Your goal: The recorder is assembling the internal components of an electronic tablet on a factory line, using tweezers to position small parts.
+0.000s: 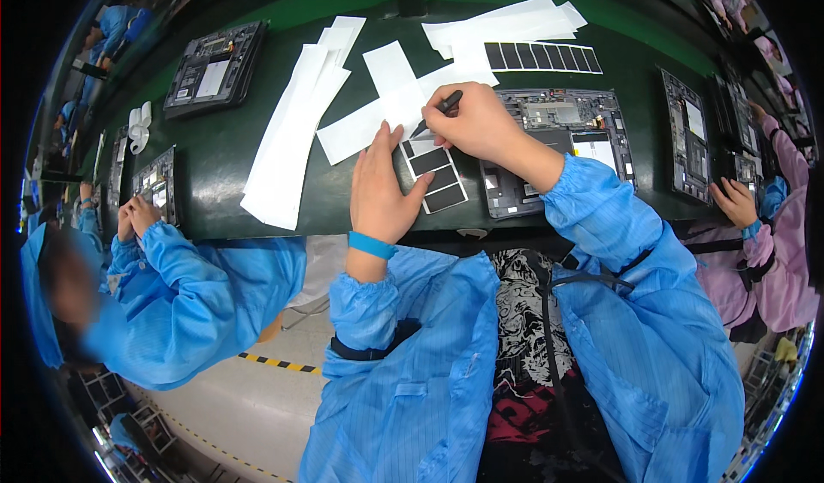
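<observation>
My left hand (382,187) lies flat on a white backing strip (435,174) that carries black rectangular stickers, pinning it to the green table (215,153). My right hand (476,123) grips black tweezers (438,110), their tip touching the strip's top sticker just beyond my left fingertips. An open tablet chassis (566,144) with exposed boards lies right beside my right wrist.
Peeled white backing strips (296,131) pile up left of my hands, more lie at the back (506,24) next to a full strip of black stickers (541,57). Other open chassis (213,69) (687,135) sit around. One person works at my left (137,217), another at my right (738,202).
</observation>
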The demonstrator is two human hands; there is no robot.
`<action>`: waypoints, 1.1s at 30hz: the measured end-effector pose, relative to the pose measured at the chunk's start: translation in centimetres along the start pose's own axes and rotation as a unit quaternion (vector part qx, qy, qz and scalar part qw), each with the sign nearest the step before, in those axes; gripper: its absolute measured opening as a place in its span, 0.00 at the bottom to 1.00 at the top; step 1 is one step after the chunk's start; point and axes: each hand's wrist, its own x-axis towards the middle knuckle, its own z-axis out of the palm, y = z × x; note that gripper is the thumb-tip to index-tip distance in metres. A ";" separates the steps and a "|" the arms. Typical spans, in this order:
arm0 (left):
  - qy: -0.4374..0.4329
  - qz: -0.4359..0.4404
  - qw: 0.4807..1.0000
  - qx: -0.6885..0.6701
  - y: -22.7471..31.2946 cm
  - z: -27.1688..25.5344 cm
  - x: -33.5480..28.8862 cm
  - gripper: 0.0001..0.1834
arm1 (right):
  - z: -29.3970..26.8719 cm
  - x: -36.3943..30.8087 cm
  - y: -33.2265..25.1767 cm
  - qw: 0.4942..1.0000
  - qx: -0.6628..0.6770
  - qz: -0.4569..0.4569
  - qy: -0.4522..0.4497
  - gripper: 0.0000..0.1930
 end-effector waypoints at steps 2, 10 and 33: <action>-0.001 0.000 1.000 0.003 -0.1 -0.1 0.0 0.47 | 0.1 0.1 -0.4 0.998 -0.053 0.037 -0.020 0.09; -0.004 -0.001 0.999 0.036 -0.4 0.1 -0.2 0.46 | 1.0 -0.2 0.4 0.999 -0.037 0.007 -0.007 0.10; 0.001 0.065 0.997 -0.046 9.3 4.1 4.5 0.18 | -12.4 -6.0 4.2 0.965 0.193 0.043 0.169 0.14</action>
